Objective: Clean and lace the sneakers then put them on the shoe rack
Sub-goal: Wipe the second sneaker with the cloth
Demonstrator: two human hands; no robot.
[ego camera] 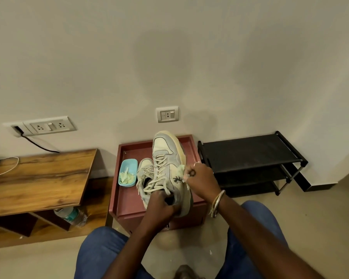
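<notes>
A grey-and-cream laced sneaker (165,156) is held up over the maroon stand (129,156), toe pointing at the wall. My left hand (161,204) grips it at the heel opening. My right hand (201,176) pinches a pale green wipe (181,169) against the sneaker's right side. The second sneaker (145,170) lies on the stand to the left, partly hidden behind the held one. The black shoe rack (250,156) stands to the right against the wall, its shelves bare.
A light blue tub (128,175) with pale wipes sits on the stand's left part. A wooden desk (38,178) with cables stands at the left, a plastic bottle (72,216) on its lower shelf. My blue-clad knees fill the bottom of the view.
</notes>
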